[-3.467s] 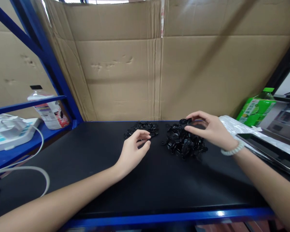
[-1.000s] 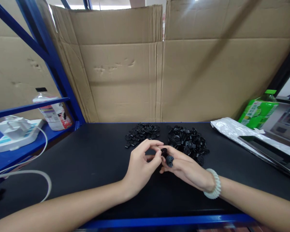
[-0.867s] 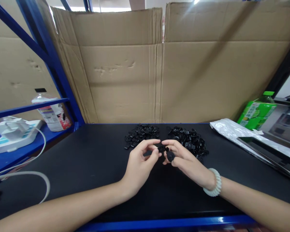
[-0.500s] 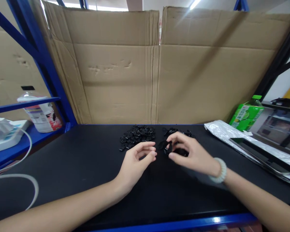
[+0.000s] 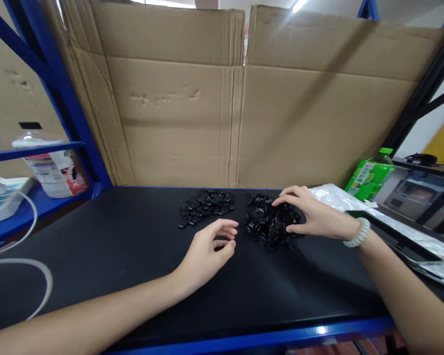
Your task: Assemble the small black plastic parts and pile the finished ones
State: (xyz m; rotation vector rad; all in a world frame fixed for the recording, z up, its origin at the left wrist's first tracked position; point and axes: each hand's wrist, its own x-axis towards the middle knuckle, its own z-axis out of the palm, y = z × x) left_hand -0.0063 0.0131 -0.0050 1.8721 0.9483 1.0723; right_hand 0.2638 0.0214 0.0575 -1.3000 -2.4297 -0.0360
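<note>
Two heaps of small shiny black plastic parts lie on the black tabletop. The left heap (image 5: 207, 204) is lower and more spread out; the right heap (image 5: 268, 222) is piled higher. My right hand (image 5: 305, 209) is at the right side of the right heap, thumb and fingers apart around its edge, with nothing visible gripped. A pale beaded bracelet (image 5: 358, 232) circles that wrist. My left hand (image 5: 210, 251) hovers in front of the gap between the heaps, fingers loosely curved and apart from the thumb, holding nothing. The exact shape of the parts is too small to tell.
Cardboard sheets (image 5: 177, 108) stand along the back edge. At right lie silvery wrapping (image 5: 329, 192) and a dark framed panel (image 5: 395, 241), with a green bottle (image 5: 372, 175) behind. A white cable (image 5: 46, 276) loops over the left side, near a power strip (image 5: 7, 202) and large bottle (image 5: 54, 172).
My right hand has moved right and its fingers have spread, uncovering the right heap; the black parts at its fingertips are no longer there. My left hand stays nearly in place.
</note>
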